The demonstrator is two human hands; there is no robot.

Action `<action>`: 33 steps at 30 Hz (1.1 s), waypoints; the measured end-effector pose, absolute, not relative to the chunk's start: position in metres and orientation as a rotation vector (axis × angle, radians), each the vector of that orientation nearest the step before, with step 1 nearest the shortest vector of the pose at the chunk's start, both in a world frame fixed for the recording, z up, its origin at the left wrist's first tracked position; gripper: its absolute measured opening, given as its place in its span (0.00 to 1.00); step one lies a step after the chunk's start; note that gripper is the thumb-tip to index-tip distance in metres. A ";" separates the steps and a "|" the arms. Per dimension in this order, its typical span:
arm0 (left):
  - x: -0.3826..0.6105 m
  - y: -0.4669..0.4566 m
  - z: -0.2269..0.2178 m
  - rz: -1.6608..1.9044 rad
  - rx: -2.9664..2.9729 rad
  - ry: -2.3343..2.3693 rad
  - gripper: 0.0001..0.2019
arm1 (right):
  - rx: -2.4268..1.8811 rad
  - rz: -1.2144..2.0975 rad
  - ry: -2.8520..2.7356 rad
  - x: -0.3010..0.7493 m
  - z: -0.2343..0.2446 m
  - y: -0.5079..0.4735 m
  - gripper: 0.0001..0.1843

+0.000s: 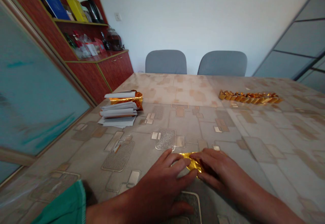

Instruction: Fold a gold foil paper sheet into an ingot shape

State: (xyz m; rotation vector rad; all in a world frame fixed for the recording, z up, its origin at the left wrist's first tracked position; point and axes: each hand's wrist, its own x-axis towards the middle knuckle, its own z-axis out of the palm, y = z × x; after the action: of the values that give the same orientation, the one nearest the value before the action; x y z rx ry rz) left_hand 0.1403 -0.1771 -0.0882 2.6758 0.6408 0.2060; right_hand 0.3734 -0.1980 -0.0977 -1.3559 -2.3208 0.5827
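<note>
A small piece of gold foil paper lies on the table near its front edge, mostly hidden under my fingers. My left hand lies flat on the table with its fingertips pressing down on the foil's left side. My right hand presses on the foil from the right, fingers stretched out and close together. Both hands meet over the foil.
A stack of white and gold paper sheets sits at the left of the patterned table. A row of folded gold pieces lies at the far right. Two grey chairs stand behind the table; a wooden cabinet is at left.
</note>
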 end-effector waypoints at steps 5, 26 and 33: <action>0.141 -0.177 -0.089 0.195 2.718 0.624 0.37 | -1.389 0.668 -2.326 0.385 -0.089 -0.192 0.13; 0.121 -0.138 -0.099 0.371 2.837 0.511 0.17 | -1.181 0.606 -2.614 0.399 -0.071 -0.187 0.09; 0.125 -0.139 -0.097 0.381 2.816 0.521 0.20 | -1.142 0.628 -2.632 0.407 -0.071 -0.188 0.22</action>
State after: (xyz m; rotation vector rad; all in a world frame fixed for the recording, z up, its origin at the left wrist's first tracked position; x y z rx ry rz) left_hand 0.1249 -0.1391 -0.0972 2.8158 0.5206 0.3808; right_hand 0.4068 -0.1877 -0.0705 -1.1416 -2.6318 0.6280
